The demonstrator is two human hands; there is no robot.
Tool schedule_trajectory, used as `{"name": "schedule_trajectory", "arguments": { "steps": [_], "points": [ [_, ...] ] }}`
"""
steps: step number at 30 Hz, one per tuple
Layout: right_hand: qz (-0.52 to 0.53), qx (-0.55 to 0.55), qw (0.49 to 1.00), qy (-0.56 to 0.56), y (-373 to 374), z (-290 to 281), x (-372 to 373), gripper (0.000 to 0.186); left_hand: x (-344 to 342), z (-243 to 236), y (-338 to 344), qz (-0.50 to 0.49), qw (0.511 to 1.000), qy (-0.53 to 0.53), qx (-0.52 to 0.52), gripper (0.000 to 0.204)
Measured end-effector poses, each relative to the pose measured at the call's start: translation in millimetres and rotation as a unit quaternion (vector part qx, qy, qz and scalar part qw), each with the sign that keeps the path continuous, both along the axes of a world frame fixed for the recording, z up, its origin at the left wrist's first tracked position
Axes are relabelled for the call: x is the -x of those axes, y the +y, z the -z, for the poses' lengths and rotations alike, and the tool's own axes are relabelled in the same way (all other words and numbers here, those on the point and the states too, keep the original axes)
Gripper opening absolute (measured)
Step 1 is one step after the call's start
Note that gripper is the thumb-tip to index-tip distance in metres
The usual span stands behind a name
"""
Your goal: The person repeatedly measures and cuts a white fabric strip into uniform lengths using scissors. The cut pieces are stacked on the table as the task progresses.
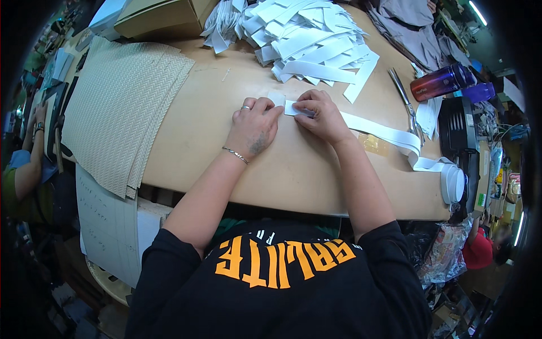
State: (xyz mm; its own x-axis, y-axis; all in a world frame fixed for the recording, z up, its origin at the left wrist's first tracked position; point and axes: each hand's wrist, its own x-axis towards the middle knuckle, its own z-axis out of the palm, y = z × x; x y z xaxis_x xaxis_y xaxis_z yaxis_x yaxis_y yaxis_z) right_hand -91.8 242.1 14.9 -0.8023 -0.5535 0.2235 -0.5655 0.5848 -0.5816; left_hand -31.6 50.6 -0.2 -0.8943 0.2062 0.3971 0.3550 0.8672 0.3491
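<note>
At frame centre, my left hand (255,127) and right hand (323,117) pinch the white band's (384,129) end flat on the table (293,169); I judge I'm measuring a length, and cutting calls for the scissors (407,107).

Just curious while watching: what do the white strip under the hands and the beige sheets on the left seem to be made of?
The white strip looks like soft woven or elastic band: matte, limp, fed from a roll. The beige sheets seem to be textured fabric or synthetic material, judging by their herringbone surface and flexible stacked edges; which one, the view leaves open.
</note>
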Motion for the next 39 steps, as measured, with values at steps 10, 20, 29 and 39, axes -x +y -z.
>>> {"name": "schedule_trajectory", "arguments": {
  "steps": [10,20,29,39],
  "points": [
    [-0.020,-0.018,0.998,0.058,-5,-4,-3,0.021,1,0,0,0.002,0.999,0.029,-0.019,0.019],
    [0.023,0.065,0.997,0.019,2,10,-8,0.023,0,1,-1,0.005,1.000,0.023,-0.020,0.019],
    [0.048,0.113,0.992,-0.026,1,10,-13,0.016,-1,0,2,-0.003,0.999,0.014,0.036,0.021],
    [0.043,0.121,0.991,-0.030,2,11,-12,0.012,-2,-1,1,0.000,1.000,0.009,0.017,0.024]
  ]
}}
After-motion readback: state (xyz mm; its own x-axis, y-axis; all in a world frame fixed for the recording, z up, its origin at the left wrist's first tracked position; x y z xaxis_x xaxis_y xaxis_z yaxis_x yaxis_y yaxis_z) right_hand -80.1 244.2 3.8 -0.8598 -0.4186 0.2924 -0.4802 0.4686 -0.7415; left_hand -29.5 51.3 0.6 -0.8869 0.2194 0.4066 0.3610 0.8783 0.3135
